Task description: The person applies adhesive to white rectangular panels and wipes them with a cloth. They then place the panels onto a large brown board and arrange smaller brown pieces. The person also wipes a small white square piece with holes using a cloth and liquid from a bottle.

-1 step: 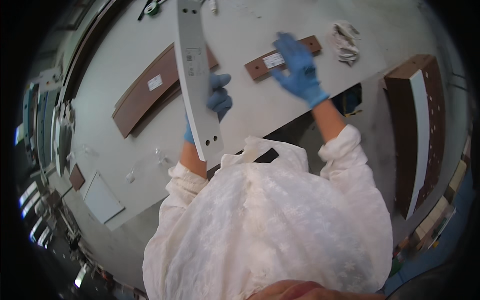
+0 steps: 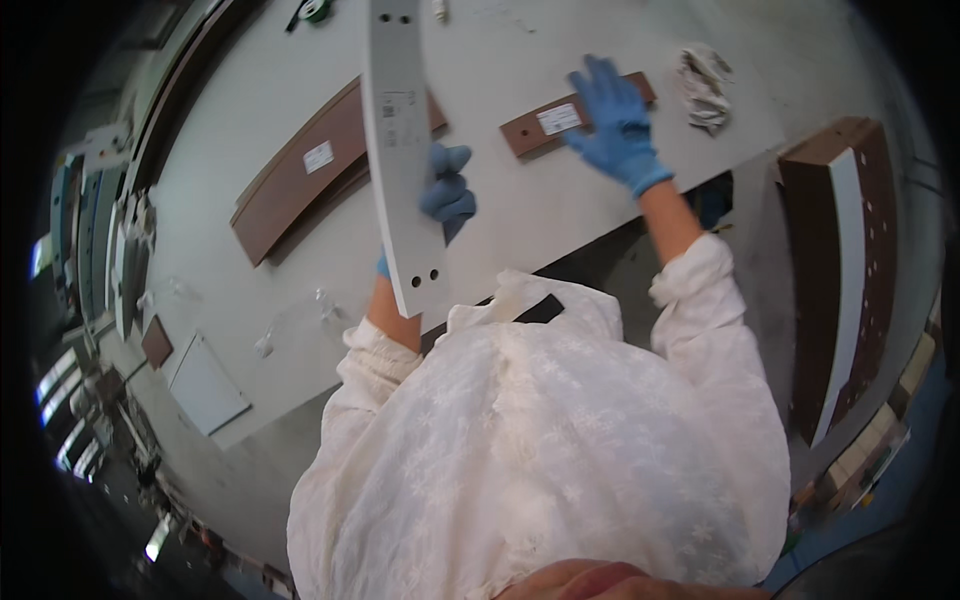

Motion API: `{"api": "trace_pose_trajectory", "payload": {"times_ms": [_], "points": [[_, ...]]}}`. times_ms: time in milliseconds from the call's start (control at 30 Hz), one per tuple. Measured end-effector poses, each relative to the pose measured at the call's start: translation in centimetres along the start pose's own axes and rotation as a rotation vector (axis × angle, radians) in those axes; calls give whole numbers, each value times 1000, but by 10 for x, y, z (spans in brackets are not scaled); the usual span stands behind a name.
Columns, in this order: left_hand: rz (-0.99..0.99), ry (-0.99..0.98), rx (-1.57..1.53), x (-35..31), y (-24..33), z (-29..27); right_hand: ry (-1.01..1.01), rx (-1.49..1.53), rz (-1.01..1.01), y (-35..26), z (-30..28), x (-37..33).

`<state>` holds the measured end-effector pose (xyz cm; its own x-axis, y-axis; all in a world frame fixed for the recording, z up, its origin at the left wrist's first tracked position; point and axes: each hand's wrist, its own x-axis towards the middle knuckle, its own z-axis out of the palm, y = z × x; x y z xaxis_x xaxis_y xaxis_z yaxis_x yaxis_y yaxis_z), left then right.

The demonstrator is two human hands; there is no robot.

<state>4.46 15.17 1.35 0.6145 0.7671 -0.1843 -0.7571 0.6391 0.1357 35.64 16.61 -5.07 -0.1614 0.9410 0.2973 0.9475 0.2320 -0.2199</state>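
My left hand [image 2: 450,185], in a blue glove, grips a long white panel [image 2: 402,180] held up on edge in front of me. The panel is slightly curved, with paired dark holes at both ends and print on its face. Its fingers wrap round the right edge, while the rest of the hand is hidden behind. My right hand [image 2: 617,125], gloved in blue too, is spread flat over the right part of a short brown strip [image 2: 522,134] with a white label. Whether the palm touches the strip, I cannot tell. Nothing is held in it.
Curved brown panels [image 2: 290,185] lie stacked on the grey table [image 2: 520,215], behind the white panel. A crumpled cloth [image 2: 704,88] rests at the far right. Beyond the table's right edge stands a stack of brown and white panels [image 2: 815,290]. Clear plastic scraps [image 2: 265,343] lie front left.
The whole view has shifted slightly. My right hand's fingers are a little more spread and tilted over the short strip. The left hand keeps its hold on the white panel.
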Motion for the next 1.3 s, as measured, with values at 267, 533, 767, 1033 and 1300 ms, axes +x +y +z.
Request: {"api": "trace_pose_trajectory", "payload": {"times_ms": [267, 533, 767, 1033, 1300], "points": [[-44, -49, -236, 1, -7, -2, -344, -241, -216, 86, 53, 27], [-98, -217, -106, -6, 11, 1, 10, -50, -42, 63, 12, -12], [58, 11, 673, -31, 0, 30, 81, 984, 724, -20, -45, -135], [296, -24, 1255, -42, -59, 96, 284, 1189, 981, -103, -84, -260], [-623, -461, 116, 4, -157, 114, 609, 1393, 1039, -73, -122, -337]]}}
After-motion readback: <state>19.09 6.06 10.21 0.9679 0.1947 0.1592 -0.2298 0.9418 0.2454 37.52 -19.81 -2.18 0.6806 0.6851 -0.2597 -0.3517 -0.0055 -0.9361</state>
